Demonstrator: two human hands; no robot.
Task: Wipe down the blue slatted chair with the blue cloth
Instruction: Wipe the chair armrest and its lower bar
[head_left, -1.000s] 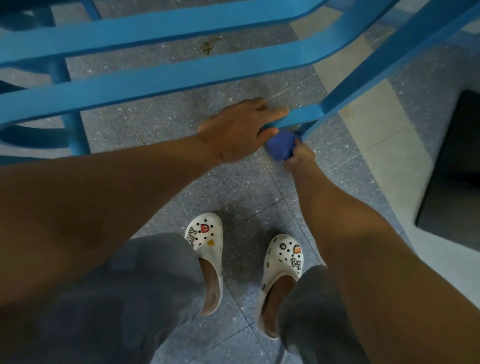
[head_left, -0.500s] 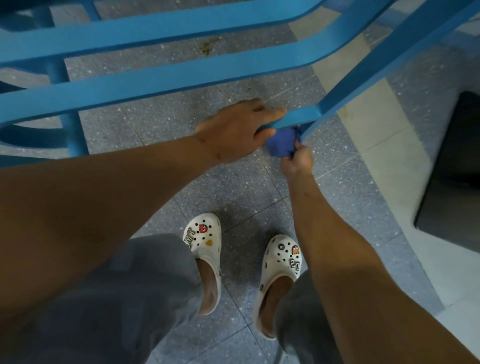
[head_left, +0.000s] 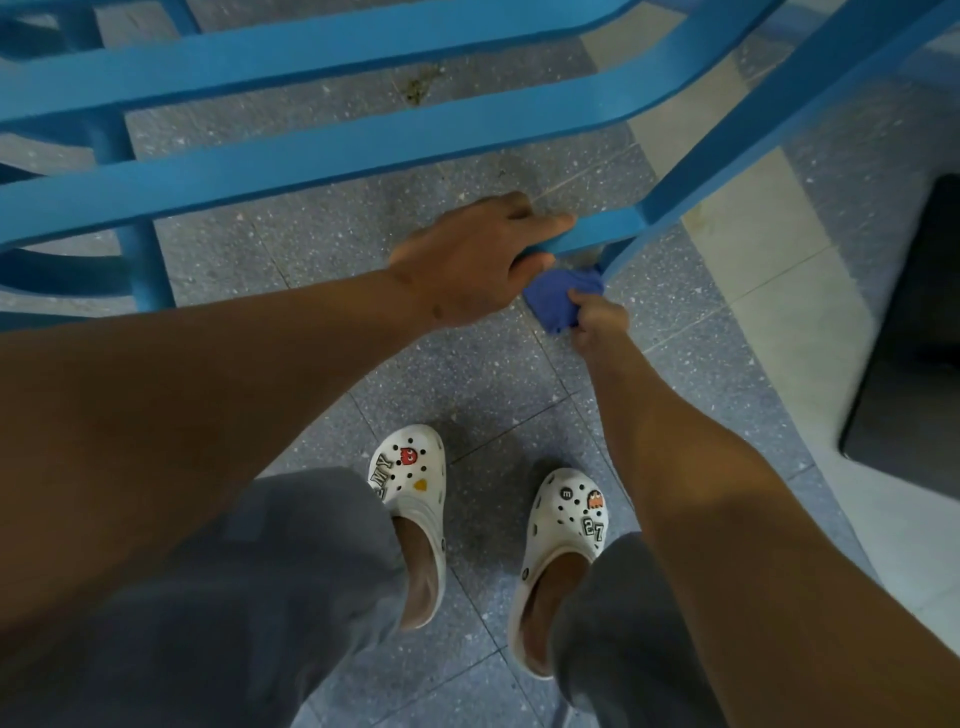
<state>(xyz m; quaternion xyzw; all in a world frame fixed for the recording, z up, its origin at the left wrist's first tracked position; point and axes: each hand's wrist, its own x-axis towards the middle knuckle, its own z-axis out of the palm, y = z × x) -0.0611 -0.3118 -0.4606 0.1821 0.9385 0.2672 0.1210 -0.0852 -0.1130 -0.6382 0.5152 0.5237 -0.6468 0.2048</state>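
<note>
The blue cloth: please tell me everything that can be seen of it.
The blue cloth is a small, darker-blue, soft-looking fabric, bunched into a wad. The right hand grips it from below and holds it against the lower end of the blue slatted chair, where a slat meets the frame. The left hand, holding that slat, covers its upper left edge. It hangs above the floor.

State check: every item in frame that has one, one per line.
blue slatted chair: tilted, lowest slat gripped
left hand: grips the lowest slat
right hand: pinches the cloth
blue cloth: bunched, pressed under the slat's corner
white clogs: worn, flat on the floor
</note>
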